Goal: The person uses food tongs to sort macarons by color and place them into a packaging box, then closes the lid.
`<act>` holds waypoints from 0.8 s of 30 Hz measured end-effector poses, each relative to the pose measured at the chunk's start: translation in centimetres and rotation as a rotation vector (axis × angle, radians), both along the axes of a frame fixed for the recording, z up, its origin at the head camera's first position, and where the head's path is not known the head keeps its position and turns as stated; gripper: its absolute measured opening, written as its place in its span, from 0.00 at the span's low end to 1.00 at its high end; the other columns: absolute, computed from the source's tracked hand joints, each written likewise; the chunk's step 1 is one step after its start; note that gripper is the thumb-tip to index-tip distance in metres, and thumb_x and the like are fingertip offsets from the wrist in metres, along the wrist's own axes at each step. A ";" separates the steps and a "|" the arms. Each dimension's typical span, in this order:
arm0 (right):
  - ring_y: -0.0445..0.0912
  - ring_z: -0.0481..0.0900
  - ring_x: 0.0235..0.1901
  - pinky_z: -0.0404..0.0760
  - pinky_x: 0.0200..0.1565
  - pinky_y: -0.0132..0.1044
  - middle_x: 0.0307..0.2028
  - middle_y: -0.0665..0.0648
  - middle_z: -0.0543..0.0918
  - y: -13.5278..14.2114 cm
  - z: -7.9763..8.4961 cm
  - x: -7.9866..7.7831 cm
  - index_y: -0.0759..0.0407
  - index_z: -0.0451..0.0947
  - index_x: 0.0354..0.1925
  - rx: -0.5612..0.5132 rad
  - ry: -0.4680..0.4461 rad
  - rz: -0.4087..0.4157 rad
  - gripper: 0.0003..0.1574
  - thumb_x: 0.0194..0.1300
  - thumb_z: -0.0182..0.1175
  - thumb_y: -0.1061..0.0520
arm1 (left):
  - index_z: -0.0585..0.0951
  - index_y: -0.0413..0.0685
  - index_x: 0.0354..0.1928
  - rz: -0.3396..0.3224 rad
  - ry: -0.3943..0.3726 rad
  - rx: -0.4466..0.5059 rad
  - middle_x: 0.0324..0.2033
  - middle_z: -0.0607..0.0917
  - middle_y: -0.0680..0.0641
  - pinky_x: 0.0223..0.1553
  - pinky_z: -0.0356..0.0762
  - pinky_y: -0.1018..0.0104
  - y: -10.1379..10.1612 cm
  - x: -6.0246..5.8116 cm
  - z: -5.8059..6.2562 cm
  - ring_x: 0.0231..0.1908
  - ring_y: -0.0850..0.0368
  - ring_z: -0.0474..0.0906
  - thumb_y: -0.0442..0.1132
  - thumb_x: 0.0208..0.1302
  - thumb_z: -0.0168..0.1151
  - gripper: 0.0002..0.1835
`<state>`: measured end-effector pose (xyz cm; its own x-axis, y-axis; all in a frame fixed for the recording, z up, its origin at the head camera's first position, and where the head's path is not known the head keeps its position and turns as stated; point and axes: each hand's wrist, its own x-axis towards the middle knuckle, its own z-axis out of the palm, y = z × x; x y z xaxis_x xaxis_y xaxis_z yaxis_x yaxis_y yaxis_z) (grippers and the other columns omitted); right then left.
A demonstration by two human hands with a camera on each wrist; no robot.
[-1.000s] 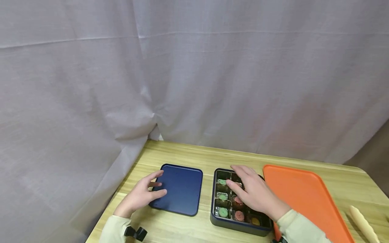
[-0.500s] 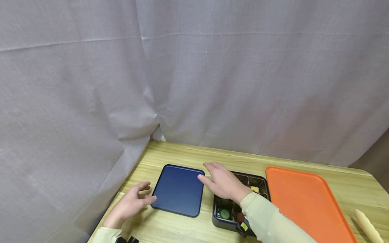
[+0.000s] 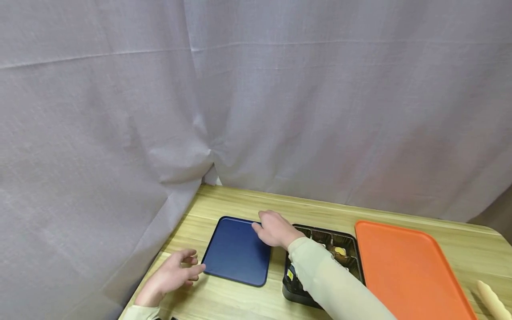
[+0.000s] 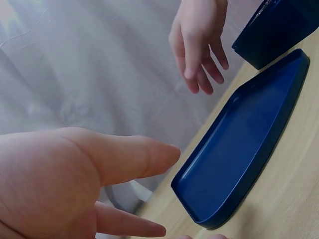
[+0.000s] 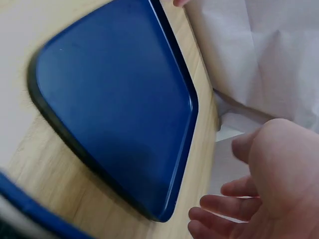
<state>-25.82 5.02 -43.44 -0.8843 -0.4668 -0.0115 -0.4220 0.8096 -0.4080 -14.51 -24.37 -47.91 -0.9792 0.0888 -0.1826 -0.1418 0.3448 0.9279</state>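
A square dark blue lid (image 3: 236, 251) with a low rim lies flat on the wooden table, rim up. At its near left corner is my left hand (image 3: 176, 271), thumb and fingers spread apart with nothing between them. My right hand (image 3: 276, 229) reaches across to the lid's far right corner; the left wrist view has its fingers (image 4: 202, 59) pointing down above the lid, holding nothing. Under my right forearm stands a dark box (image 3: 298, 298) with a black compartment insert. A yellow piece (image 3: 340, 251) shows in one compartment; the sleeve hides much of the rest.
Right of the box lies a large orange tray (image 3: 408, 266). A cream-coloured, ridged stick-like thing (image 3: 493, 300) rests near the table's right side. Grey cloth (image 3: 256, 111) hangs behind the table and along its left.
My right hand has moved left from over the box to the lid's far right corner. My left hand has drawn back from over the lid to its near left corner.
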 end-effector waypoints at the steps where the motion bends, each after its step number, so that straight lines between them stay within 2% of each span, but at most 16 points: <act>1: 0.63 0.75 0.67 0.76 0.70 0.55 0.64 0.71 0.79 -0.2 -0.1 -0.2 0.74 0.74 0.67 0.009 -0.002 -0.005 0.31 0.82 0.53 0.49 | 0.61 0.13 0.70 -0.008 -0.004 0.009 0.56 0.78 0.24 0.39 0.92 0.53 0.0 0.0 0.0 0.38 0.45 0.88 0.35 0.68 0.71 0.41; 4: 0.60 0.82 0.53 0.83 0.58 0.53 0.50 0.67 0.84 -0.5 -0.4 -0.8 0.71 0.81 0.51 0.037 -0.012 -0.023 0.20 0.80 0.54 0.53 | 0.60 0.13 0.70 -0.032 -0.017 0.022 0.56 0.77 0.23 0.40 0.92 0.53 -0.1 0.1 0.0 0.38 0.44 0.88 0.36 0.70 0.70 0.41; 7: 0.54 0.80 0.42 0.83 0.49 0.49 0.41 0.62 0.82 -0.6 -0.7 -1.5 0.63 0.80 0.38 0.067 -0.042 -0.062 0.14 0.79 0.55 0.55 | 0.59 0.13 0.70 -0.053 -0.028 0.038 0.57 0.77 0.23 0.41 0.92 0.52 0.0 0.1 0.0 0.39 0.43 0.89 0.36 0.70 0.69 0.41; 14: 0.50 0.73 0.32 0.77 0.35 0.43 0.33 0.59 0.79 -0.5 -1.7 -2.2 0.57 0.73 0.23 0.132 -0.135 -0.135 0.18 0.72 0.52 0.64 | 0.58 0.13 0.71 -0.074 -0.042 0.102 0.59 0.73 0.20 0.45 0.92 0.51 0.4 0.2 -0.2 0.41 0.40 0.89 0.36 0.70 0.70 0.43; 16: 0.50 0.72 0.33 0.76 0.35 0.43 0.35 0.60 0.79 -0.6 -1.9 -2.3 0.56 0.72 0.21 0.142 -0.143 -0.142 0.18 0.70 0.52 0.65 | 0.58 0.13 0.71 -0.074 -0.046 0.118 0.60 0.71 0.19 0.46 0.92 0.51 0.5 0.2 -0.3 0.42 0.40 0.89 0.36 0.70 0.70 0.43; 20: 0.53 0.73 0.41 0.78 0.43 0.46 0.49 0.64 0.80 -0.9 -1.9 -2.3 0.57 0.76 0.25 0.151 -0.142 -0.150 0.14 0.69 0.54 0.64 | 0.57 0.12 0.71 -0.065 -0.050 0.144 0.61 0.68 0.15 0.47 0.91 0.50 0.7 0.1 -0.5 0.43 0.39 0.89 0.35 0.69 0.70 0.43; 24: 0.56 0.75 0.37 0.78 0.41 0.48 0.56 0.69 0.78 -1.3 -1.9 -2.3 0.58 0.79 0.30 0.160 -0.170 -0.185 0.11 0.70 0.54 0.62 | 0.57 0.11 0.71 -0.060 -0.045 0.152 0.61 0.68 0.15 0.48 0.91 0.50 1.0 0.1 -0.5 0.44 0.40 0.88 0.36 0.69 0.70 0.43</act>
<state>-28.12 3.71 -45.37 -0.9334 -0.2779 -0.2272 -0.1974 0.9261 -0.3216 -14.38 -23.40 -48.42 -0.9625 0.1768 -0.2059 -0.1676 0.2096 0.9633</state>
